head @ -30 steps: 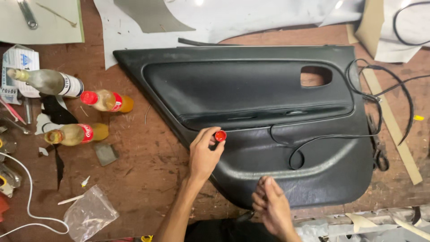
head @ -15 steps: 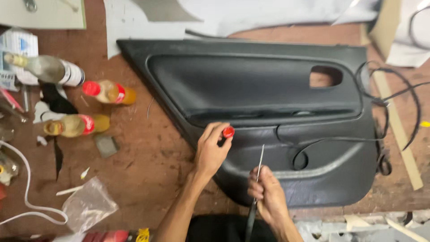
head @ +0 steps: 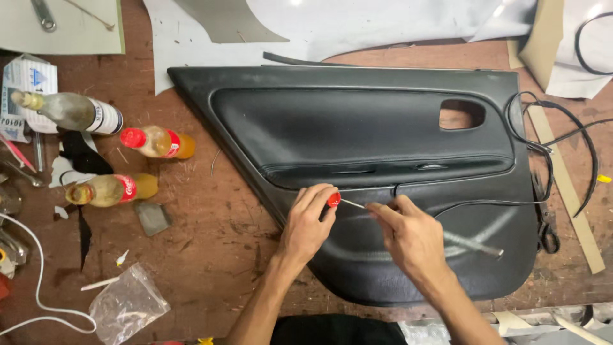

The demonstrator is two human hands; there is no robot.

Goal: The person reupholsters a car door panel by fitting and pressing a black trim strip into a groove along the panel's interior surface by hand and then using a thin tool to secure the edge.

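Observation:
A black car door panel (head: 383, 128) lies flat on the brown wooden table. My left hand (head: 306, 227) rests on the panel's lower middle and pinches a small red cap (head: 333, 199) between thumb and fingers. My right hand (head: 408, 239) is just to its right and grips a thin metal tool (head: 476, 246). The tool's fine tip (head: 353, 204) points left and meets the red cap, while its thicker end sticks out to the right past my hand. What lies under the cap is hidden by my fingers.
Three bottles lie to the left: a clear one (head: 67, 112) and two with amber liquid (head: 156, 142) (head: 112, 189). A clear plastic bag (head: 128, 305) and a white cable (head: 38, 281) are at the lower left. Black wires (head: 555, 147) loop at the panel's right end, with grey sheets (head: 357, 25) behind.
My right hand has come up from the panel's lower edge to the red cap, bringing the thin tool with it. My left hand has stayed on the cap.

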